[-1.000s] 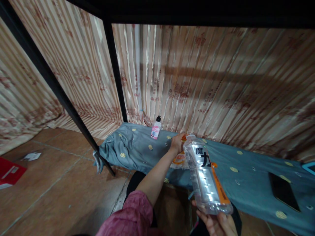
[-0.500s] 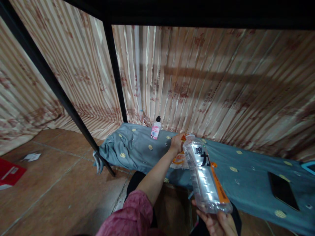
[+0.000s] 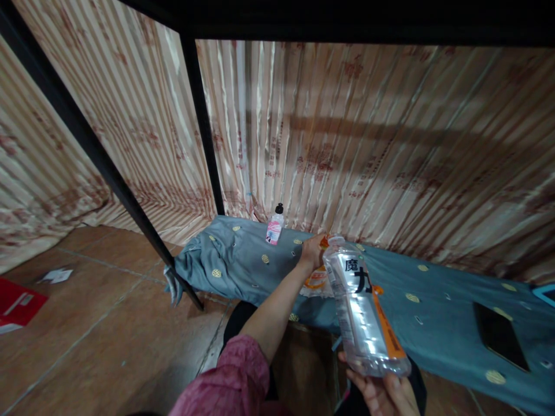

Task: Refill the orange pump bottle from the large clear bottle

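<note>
A large clear plastic bottle (image 3: pixel 355 312) with an orange and silver label and black characters leans in front of me, mouth up and away. My right hand (image 3: pixel 381 393) grips its base, the thumb against the near end. At the bottle's mouth, my left hand (image 3: pixel 313 252) is closed around a small orange thing (image 3: pixel 325 241); the bottle partly hides the fingertips, and I cannot make out what kind of thing it is. Below that hand lies a clear packet with orange print (image 3: pixel 316 284), partly behind the bottle. To its left stands a small pink-labelled bottle (image 3: pixel 274 228) with a black cap.
Blue-grey cloth (image 3: pixel 243 266) covers the low surface. A dark phone (image 3: pixel 500 335) lies on the right, near a blue-edged object (image 3: pixel 544 293). Black frame posts (image 3: pixel 203 127) stand at left, before a striped curtain (image 3: pixel 329 115). A red box (image 3: pixel 19 303) is on the tiled floor.
Almost nothing differs. The view has shifted very slightly; both hands keep their places at the bottle.
</note>
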Tool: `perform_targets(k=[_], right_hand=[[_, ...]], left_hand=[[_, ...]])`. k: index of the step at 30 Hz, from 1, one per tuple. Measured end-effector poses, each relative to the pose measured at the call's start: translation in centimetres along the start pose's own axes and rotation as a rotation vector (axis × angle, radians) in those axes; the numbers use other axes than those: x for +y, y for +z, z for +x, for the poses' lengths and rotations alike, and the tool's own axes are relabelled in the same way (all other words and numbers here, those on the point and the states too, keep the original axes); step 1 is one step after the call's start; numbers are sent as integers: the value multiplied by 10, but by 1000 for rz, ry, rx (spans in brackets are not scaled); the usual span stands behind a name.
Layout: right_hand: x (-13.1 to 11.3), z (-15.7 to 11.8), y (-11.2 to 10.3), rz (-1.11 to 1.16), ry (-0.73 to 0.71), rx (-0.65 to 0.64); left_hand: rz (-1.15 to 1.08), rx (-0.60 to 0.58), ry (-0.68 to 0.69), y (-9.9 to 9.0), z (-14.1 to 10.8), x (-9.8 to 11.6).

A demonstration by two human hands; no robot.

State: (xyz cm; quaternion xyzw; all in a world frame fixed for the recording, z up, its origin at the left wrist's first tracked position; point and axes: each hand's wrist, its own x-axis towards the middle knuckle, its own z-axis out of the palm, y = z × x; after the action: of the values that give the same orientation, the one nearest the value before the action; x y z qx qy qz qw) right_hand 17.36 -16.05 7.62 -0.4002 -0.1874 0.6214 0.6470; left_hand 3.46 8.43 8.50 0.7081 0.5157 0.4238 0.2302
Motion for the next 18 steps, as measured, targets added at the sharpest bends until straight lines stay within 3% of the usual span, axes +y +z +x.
perform_targets(k=[18], right_hand=[[-1, -1, 2, 9, 4, 1]], left_hand=[[-21, 2, -18, 1, 0, 0]])
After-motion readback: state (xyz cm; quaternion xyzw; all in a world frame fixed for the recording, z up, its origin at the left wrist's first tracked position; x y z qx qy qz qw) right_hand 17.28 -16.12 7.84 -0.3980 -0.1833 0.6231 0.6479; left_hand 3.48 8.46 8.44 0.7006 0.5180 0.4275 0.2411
